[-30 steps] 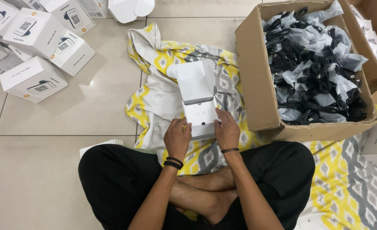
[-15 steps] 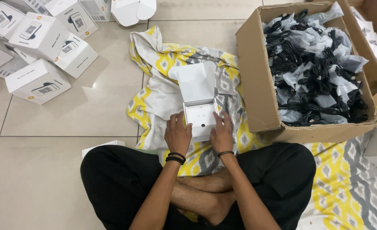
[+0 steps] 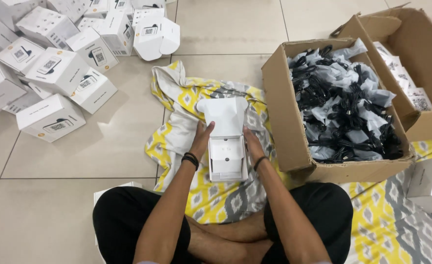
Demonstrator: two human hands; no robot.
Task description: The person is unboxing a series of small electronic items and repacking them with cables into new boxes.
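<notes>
Small white cardboard box (image 3: 227, 159), lid open, gripped by left hand (image 3: 202, 138) and right hand (image 3: 250, 143), beside brown cardboard carton (image 3: 284, 112).

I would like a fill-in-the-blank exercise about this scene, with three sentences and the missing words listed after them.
1. The left hand and the right hand hold a small white box whose lid is ____.
2. The cardboard box to the person's right is full of ____ cables in clear bags.
3. The pile of closed white boxes lies on the ____ floor.

Missing words: open; black; tiled
</notes>
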